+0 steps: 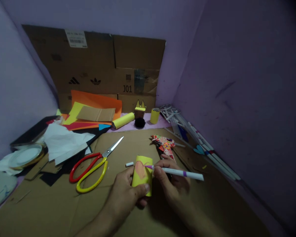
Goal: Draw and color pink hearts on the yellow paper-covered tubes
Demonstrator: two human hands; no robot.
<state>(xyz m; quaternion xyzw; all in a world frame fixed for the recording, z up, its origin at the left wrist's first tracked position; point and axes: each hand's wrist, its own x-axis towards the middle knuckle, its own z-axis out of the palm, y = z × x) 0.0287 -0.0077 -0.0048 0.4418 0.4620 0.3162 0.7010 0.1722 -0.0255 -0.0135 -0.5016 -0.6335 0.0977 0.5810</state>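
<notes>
My left hand [128, 189] is closed around a yellow paper roll [142, 177], with the thumb pressed on its lower front. An orange-pink heart shape is drawn on the roll's face. Between the fingers of my right hand [171, 182] lies a white marker [185, 173] with a purple band. Its purple tip meets the roll beside the heart, or nearly so. A small white marker cap [129, 164] rests on the cardboard just left of the roll. Farther left lie scissors [101, 168] with one red and one yellow handle, blades apart.
Behind stand another yellow roll [155, 116], a long yellow tube [123, 120] and a black fuzzy ball [139, 123]. A floral-patterned hot-glue-gun-shaped item [165, 143] lies beyond my right hand. White paper scraps [64, 140] and a tape roll [27, 155] are at left; paper sticks [212, 158] line the right wall.
</notes>
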